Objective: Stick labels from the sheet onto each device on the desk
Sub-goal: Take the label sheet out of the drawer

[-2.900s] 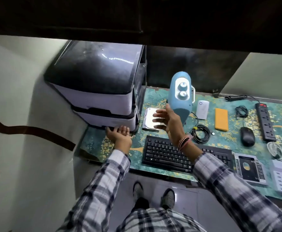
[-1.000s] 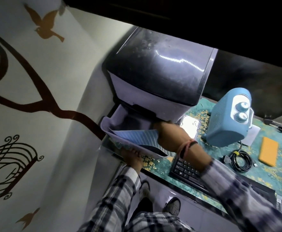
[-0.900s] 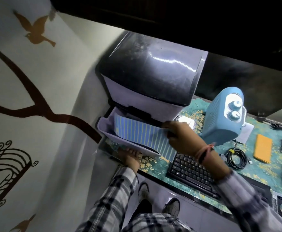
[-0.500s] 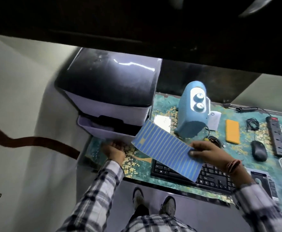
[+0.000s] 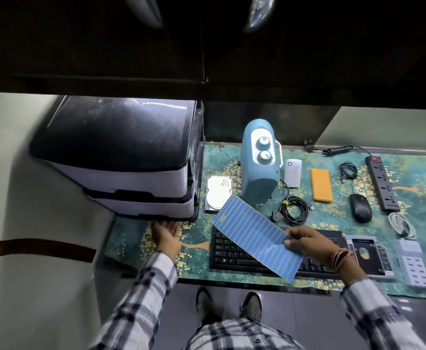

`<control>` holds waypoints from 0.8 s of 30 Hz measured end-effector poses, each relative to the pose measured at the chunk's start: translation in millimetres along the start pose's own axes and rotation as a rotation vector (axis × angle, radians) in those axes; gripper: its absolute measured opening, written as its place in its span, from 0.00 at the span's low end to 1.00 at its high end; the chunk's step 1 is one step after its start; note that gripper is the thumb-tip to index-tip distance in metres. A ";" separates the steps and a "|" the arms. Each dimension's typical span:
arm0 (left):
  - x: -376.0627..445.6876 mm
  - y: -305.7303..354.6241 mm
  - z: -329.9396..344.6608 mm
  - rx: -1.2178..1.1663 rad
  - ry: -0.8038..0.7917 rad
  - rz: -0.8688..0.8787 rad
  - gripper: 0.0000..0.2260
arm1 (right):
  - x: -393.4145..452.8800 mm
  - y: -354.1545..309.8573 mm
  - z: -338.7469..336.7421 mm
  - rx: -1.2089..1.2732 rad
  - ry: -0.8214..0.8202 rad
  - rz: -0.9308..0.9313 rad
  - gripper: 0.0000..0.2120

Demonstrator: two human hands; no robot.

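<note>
At the far left our left hand (image 5: 167,234) lies with relaxed fingers at the foot of the drawer unit (image 5: 131,157), holding nothing; whether it touches the bottom drawer front we cannot tell. Just right of the unit the hard drive (image 5: 218,194) lies flat on the worktop (image 5: 156,248), and behind it the blue heater (image 5: 258,168) stands upright.

The label sheet (image 5: 256,237) hangs in the air over the keyboard (image 5: 232,251), clear of the worktop. Its long axis runs on a diagonal, the far end up near the hard drive and heater, the near end down toward us. Our right hand (image 5: 310,245) pinches it by the right-hand edge close to that near end, thumb on top.

So the sheet's free end points toward the left hand, which we judge is the one to come across and peel a label; the nearest edge lies to its right and a little away, with bare mat between them.

Further right lie the coiled cable (image 5: 294,210), white adapter (image 5: 292,173), orange case (image 5: 321,184), mouse (image 5: 360,207) and power strip (image 5: 382,183), none labelled as far as we can see.
</note>
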State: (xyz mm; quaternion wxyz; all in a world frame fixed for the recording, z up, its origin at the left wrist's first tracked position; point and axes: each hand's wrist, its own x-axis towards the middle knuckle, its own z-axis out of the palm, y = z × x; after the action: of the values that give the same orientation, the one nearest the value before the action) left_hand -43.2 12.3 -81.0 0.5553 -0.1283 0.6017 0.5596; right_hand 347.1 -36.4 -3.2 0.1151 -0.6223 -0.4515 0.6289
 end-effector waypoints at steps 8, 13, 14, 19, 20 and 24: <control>-80.9 -89.1 15.5 0.437 -0.511 -0.148 0.23 | 7.5 1.1 9.5 0.103 0.072 0.004 0.05; -91.4 -102.6 26.1 0.420 -0.562 -0.090 0.13 | 11.1 6.0 15.4 0.073 0.025 -0.005 0.06; -90.8 -100.4 28.2 0.391 -0.538 -0.068 0.10 | 11.5 9.1 14.9 0.076 0.021 0.003 0.06; -87.6 -80.8 33.0 0.349 -0.474 0.084 0.08 | 10.8 23.2 6.6 0.100 0.035 0.052 0.06; -88.8 -79.3 33.5 0.366 -0.470 0.115 0.09 | 10.2 23.4 5.5 0.109 0.037 0.052 0.05; -94.8 -79.7 33.8 0.369 -0.442 0.202 0.14 | 9.0 18.0 4.9 0.088 0.055 0.060 0.03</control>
State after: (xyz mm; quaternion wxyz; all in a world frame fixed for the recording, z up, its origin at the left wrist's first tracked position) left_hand 69.5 -31.6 -38.1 0.6283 0.1599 0.5675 0.5075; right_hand 348.5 -42.2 -23.0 0.1358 -0.6469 -0.4011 0.6342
